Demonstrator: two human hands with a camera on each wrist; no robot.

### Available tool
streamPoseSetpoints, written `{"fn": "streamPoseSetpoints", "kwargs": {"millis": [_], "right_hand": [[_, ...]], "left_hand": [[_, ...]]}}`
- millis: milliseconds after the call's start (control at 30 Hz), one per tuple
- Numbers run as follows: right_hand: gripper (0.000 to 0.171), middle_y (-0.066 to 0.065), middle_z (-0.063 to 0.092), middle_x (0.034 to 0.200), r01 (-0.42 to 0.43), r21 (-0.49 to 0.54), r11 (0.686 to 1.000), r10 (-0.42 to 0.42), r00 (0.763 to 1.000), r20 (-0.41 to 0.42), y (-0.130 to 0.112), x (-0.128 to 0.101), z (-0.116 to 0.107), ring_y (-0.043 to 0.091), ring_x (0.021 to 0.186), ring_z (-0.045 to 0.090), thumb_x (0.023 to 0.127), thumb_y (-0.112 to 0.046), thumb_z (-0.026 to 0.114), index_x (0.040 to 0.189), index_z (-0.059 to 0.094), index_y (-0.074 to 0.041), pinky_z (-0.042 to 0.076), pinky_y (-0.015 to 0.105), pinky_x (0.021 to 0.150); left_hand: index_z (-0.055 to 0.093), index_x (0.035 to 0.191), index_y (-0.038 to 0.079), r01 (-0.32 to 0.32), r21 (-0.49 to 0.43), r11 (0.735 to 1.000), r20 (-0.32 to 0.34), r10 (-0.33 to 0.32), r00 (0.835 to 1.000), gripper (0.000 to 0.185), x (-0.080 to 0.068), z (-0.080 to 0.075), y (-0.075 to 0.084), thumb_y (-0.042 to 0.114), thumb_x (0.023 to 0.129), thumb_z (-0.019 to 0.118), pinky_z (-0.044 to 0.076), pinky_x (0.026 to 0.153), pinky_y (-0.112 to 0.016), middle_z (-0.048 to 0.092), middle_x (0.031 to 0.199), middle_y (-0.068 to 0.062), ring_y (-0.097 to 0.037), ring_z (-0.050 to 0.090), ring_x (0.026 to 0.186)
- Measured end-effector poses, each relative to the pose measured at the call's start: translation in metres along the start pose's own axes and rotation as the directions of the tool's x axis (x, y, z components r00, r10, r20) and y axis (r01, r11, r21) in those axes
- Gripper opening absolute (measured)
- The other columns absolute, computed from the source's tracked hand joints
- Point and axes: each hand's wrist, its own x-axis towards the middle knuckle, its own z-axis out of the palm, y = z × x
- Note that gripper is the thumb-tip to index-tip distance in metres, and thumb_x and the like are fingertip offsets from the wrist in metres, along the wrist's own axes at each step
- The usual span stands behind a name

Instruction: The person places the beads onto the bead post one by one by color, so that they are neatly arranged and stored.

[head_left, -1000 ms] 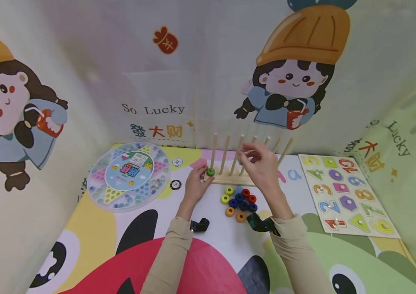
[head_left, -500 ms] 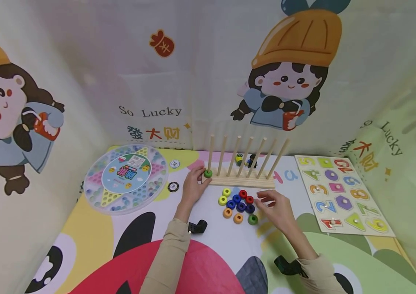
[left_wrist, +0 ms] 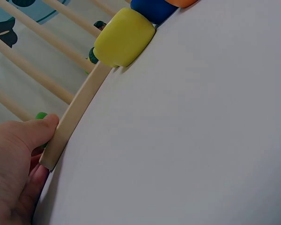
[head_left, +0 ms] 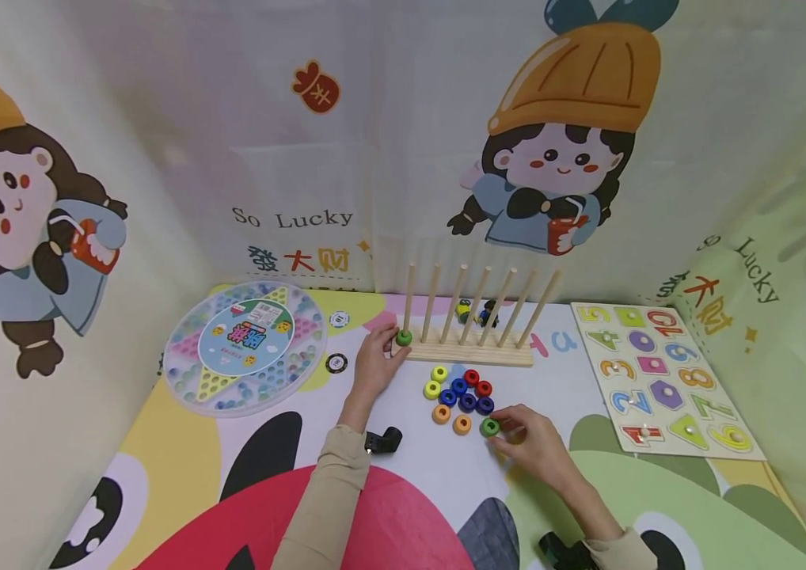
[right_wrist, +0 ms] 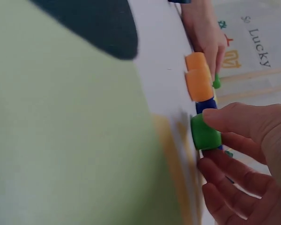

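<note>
At the loose green ring (head_left: 490, 427), right hand (head_left: 535, 445), earlier beside red rings (head_left: 484, 389).

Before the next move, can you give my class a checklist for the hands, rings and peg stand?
1. Peg stand upright: ok.
2. Left hand holding the stand's left end: ok.
3. First green ring low on the leftmost peg: ok.
4. Other six pegs free of rings: ok.
5. Right hand gripping the loose green ring firmly: cannot tell; thumb and fingers are at it.
6. Other loose rings on pegs: not ok; they lie on the table.
</note>
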Motion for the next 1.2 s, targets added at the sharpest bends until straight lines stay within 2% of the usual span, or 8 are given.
{"fn": "streamPoseSetpoints", "kwargs": {"millis": [300, 500, 900, 1067, 1200], "right_hand": [[0.030, -0.003, 0.068, 0.089, -0.030, -0.003, 1.000, 0.030, 0.999, -0.040, -0.003, -0.002, 0.007, 0.014, 0.077, 0.064, 0.072, -0.002, 0.085, 0.100, 0.074, -0.008, 0.053, 0.026, 0.066], [0.032, 0.000, 0.070, 0.091, 0.080, 0.006, 0.997, -0.079, 0.991, -0.107, -0.012, 0.007, 0.004, 0.016, 0.076, 0.067, 0.072, 0.000, 0.085, 0.101, 0.074, -0.005, 0.056, 0.029, 0.065], [0.031, 0.010, 0.070, 0.096, 0.170, 0.121, 0.978, -0.144, 0.968, -0.203, -0.055, 0.056, -0.003, 0.023, 0.076, 0.069, 0.078, -0.004, 0.082, 0.108, 0.072, -0.002, 0.058, 0.039, 0.063], [0.029, 0.010, 0.070, 0.100, 0.180, 0.146, 0.973, -0.140, 0.958, -0.252, -0.081, 0.084, -0.003, 0.023, 0.078, 0.069, 0.081, -0.007, 0.080, 0.108, 0.073, -0.003, 0.058, 0.037, 0.066], [0.026, 0.012, 0.070, 0.102, 0.209, 0.163, 0.964, -0.152, 0.940, -0.306, -0.105, 0.105, -0.005, 0.023, 0.076, 0.069, 0.084, -0.009, 0.078, 0.108, 0.073, -0.002, 0.058, 0.034, 0.066]], "left_hand": [[0.060, 0.130, -0.004, 0.001, -0.016, 1.000, -0.003, -0.001, 1.000, 0.049, 0.001, 0.001, 0.002, 0.016, 0.088, 0.076, 0.053, 0.088, -0.037, 0.056, 0.135, -0.015, -0.028, 0.059, 0.109], [0.060, 0.130, -0.004, 0.002, -0.026, 1.000, -0.001, -0.002, 1.000, 0.050, 0.002, 0.002, 0.002, 0.016, 0.088, 0.076, 0.053, 0.088, -0.035, 0.056, 0.135, -0.015, -0.027, 0.059, 0.109], [0.061, 0.129, -0.003, 0.009, 0.000, 1.000, 0.000, -0.009, 1.000, 0.049, -0.001, 0.000, 0.000, 0.018, 0.088, 0.076, 0.051, 0.087, -0.039, 0.057, 0.135, -0.014, -0.028, 0.058, 0.107], [0.061, 0.129, -0.003, -0.001, 0.007, 1.000, -0.007, 0.001, 1.000, 0.048, -0.001, 0.000, -0.001, 0.018, 0.088, 0.076, 0.052, 0.086, -0.038, 0.057, 0.135, -0.014, -0.027, 0.058, 0.107], [0.062, 0.128, -0.004, -0.008, 0.001, 1.000, -0.014, 0.008, 1.000, 0.048, -0.002, 0.000, 0.000, 0.018, 0.088, 0.076, 0.053, 0.085, -0.037, 0.057, 0.134, -0.014, -0.027, 0.059, 0.105]]}}
